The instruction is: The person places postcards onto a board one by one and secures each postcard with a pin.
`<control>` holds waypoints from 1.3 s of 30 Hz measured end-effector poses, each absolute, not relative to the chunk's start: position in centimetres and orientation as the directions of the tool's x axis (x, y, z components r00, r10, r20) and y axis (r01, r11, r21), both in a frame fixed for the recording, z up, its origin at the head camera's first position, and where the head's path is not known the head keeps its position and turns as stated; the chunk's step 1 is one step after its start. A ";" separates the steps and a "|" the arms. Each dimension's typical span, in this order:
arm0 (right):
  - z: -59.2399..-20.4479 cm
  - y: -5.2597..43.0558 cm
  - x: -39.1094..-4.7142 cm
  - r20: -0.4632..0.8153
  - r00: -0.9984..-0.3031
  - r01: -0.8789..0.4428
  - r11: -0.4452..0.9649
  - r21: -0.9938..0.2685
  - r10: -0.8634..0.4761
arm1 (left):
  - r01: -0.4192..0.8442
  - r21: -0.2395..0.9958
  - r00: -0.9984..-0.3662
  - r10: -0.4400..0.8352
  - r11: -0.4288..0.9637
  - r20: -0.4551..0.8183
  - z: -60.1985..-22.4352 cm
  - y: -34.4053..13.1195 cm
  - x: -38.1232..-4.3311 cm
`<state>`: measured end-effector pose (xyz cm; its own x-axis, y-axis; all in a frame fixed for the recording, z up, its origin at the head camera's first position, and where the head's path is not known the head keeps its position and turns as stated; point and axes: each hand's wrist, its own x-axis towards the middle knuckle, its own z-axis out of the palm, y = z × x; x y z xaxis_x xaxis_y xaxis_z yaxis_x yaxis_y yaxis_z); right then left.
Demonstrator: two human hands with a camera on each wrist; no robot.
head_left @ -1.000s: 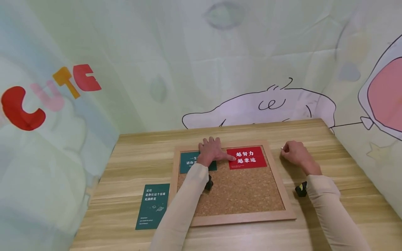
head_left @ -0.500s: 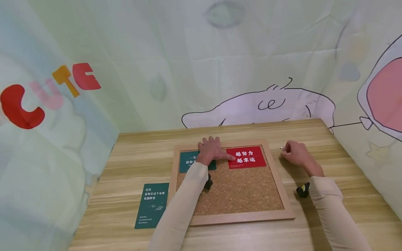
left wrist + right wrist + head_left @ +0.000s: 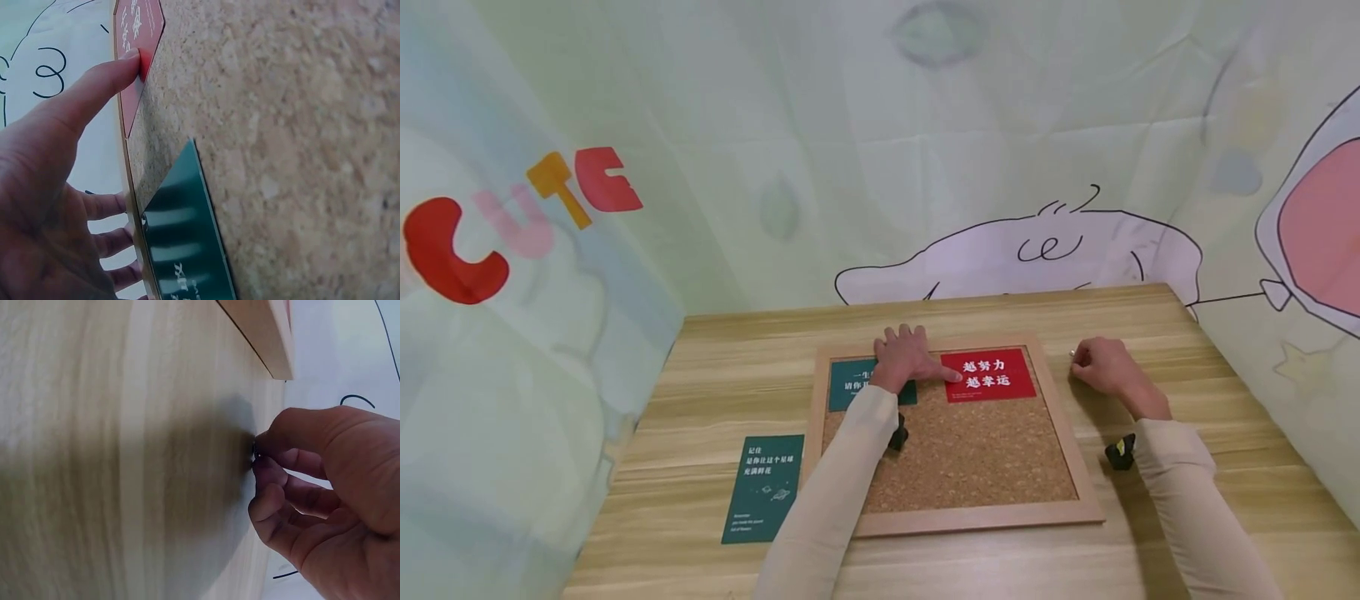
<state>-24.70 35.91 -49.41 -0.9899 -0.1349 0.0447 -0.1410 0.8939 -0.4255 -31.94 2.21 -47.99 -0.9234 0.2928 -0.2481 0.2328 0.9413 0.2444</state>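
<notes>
Red card [image 3: 992, 375], green card [image 3: 852, 375] (left hand [image 3: 910, 360] across both) inside wooden frame [image 3: 977, 517]

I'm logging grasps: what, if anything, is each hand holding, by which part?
The right hand pinches a small shiny object; which part is unclear. The left hand grips nothing, thumb on the red card.

This looks like a small indoor corner dressed with child-themed decoration, though whether it belongs to a home, a nursery or a studio set cannot be told. Creased, pale printed sheeting [image 3: 760, 125] rises behind and beside a wood-grain table [image 3: 707, 367], bearing colourful letters spelling CUTE [image 3: 527, 244], an outlined cartoon animal [image 3: 977, 258] and a pink balloon [image 3: 1326, 225]. A framed cork board [image 3: 970, 458] on the tabletop gives it a desk-like character
</notes>
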 end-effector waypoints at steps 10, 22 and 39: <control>-50.1 36.0 -24.8 0.066 -0.987 -0.159 0.884 -0.439 -0.145 | 0.229 0.250 -0.924 0.291 0.941 -0.248 -47.8 2.1 -31.9; -49.7 36.0 -24.7 0.076 -0.992 -0.129 0.863 -0.489 -0.105 | 0.227 0.250 -0.926 0.288 0.941 -0.244 -47.9 2.2 -31.9; -47.9 30.7 -27.0 0.001 -0.992 -0.089 0.683 -0.725 -0.128 | 0.229 0.243 -0.922 0.290 0.943 -0.258 -47.7 2.2 -31.9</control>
